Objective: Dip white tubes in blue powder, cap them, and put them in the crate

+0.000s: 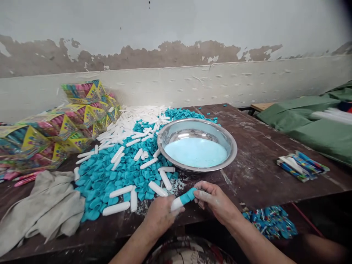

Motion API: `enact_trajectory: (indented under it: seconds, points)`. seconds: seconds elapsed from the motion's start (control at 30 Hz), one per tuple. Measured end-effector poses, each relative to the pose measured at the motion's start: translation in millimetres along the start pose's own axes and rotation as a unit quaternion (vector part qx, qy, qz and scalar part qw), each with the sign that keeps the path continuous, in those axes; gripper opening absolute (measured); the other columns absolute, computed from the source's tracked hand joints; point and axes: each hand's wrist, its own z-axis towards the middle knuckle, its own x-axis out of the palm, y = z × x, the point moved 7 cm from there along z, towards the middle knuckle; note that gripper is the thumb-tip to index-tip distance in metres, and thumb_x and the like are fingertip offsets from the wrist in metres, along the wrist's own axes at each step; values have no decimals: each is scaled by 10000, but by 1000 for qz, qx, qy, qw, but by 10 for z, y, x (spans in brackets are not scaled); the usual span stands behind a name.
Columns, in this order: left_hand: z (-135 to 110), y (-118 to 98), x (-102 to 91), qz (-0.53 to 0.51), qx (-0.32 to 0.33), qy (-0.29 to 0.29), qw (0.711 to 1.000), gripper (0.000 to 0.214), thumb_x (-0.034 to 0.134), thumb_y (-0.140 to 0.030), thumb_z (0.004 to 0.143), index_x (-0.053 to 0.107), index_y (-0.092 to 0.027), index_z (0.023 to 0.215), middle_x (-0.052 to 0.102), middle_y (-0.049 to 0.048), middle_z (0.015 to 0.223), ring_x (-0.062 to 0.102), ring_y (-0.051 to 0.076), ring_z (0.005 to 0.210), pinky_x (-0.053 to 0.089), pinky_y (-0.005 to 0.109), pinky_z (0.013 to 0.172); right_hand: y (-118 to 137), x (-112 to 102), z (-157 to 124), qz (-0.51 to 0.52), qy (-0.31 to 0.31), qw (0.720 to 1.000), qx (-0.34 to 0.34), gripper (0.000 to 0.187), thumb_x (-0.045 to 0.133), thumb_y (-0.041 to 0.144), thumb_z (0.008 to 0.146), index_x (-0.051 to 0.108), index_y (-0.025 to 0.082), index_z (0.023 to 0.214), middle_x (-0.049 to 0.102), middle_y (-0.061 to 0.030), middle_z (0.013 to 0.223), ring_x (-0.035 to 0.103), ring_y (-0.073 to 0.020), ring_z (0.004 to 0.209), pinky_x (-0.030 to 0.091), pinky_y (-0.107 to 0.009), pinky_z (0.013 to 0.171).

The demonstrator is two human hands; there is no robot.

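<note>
My left hand [162,213] is closed around a white plastic tube [176,204] near the table's front edge. On the tube's far end sits a teal cap [188,197], which the thumb and fingers of my right hand [210,200] pinch at its tip. To the left spreads a heap of loose teal caps [123,179] with several white tubes [117,209] scattered over it. Just beyond my hands stands a round metal basin [233,148] holding pale blue powder [196,152].
A crumpled grey cloth [45,209] lies at the left front. Clear-wrapped colourful packs [68,121] are stacked behind it. On the right are printed wrapped sticks [302,165] and green fabric [299,113]. Blue printed packets [272,222] lie below the brown table [255,179].
</note>
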Motion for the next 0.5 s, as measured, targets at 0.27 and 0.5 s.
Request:
enact_trajectory:
  seconds: [0.27,0.5]
  points:
    - [-48,-67,-38,48,9,14,999,303,508,-483,768,599,-195,793,655,53,749,608,218,720,340,243,558,39,179,-20,-105,125,986,20,219,572,350,719,563,139,776,532,44,530,385,-55,413,276,-180,405]
    - [-105,-62,-73,51,18,13,998,299,498,-455,780,614,-184,826,668,77,774,619,225,734,396,254,591,91,374,32,-138,154,978,13,241,574,387,698,528,151,698,521,43,505,354,-58,400,249,-182,390]
